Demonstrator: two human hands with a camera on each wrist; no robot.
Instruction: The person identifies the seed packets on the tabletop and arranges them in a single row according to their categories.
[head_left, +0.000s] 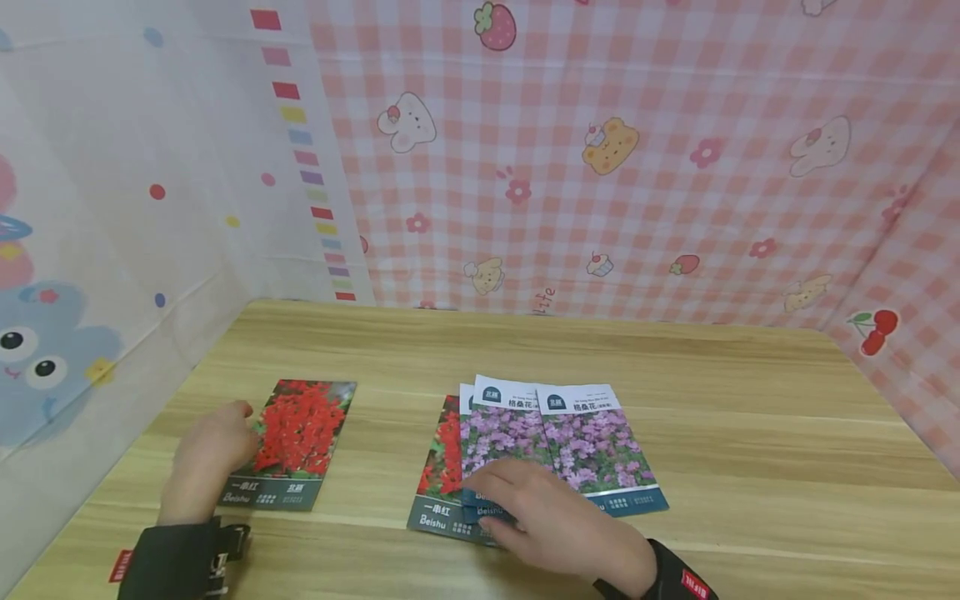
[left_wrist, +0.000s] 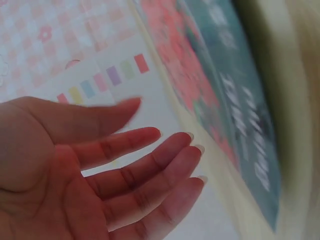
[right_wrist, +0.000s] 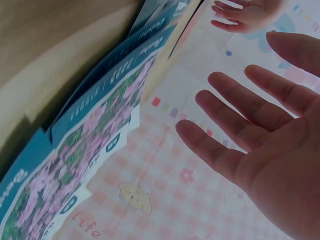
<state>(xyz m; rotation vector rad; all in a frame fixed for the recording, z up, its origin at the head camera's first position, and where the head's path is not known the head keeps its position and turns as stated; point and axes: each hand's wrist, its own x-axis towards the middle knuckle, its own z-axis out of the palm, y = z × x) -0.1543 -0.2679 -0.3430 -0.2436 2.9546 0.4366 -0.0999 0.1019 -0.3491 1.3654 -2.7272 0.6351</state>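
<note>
On the left, a seed packet with red flowers (head_left: 300, 429) lies on the wooden table. My left hand (head_left: 213, 446) hovers at its left edge; the left wrist view shows the fingers (left_wrist: 135, 195) loosely extended, with nothing held. In the middle, a second red-flower packet (head_left: 442, 467) lies partly under overlapping packets with pink-purple flowers (head_left: 506, 429). Another pink-purple packet (head_left: 600, 446) fans out on their right. Over the lower part of this group is my right hand (head_left: 540, 512). Its fingers (right_wrist: 232, 122) are spread and relaxed in the right wrist view, apart from the packets.
The wooden table (head_left: 750, 417) ends at a pink checked cloth (head_left: 555, 183) behind. A white cloth with cartoon prints (head_left: 187, 150) hangs along the left side, and checked cloth (head_left: 922, 333) closes off the right. Dark straps (head_left: 172, 558) circle both wrists.
</note>
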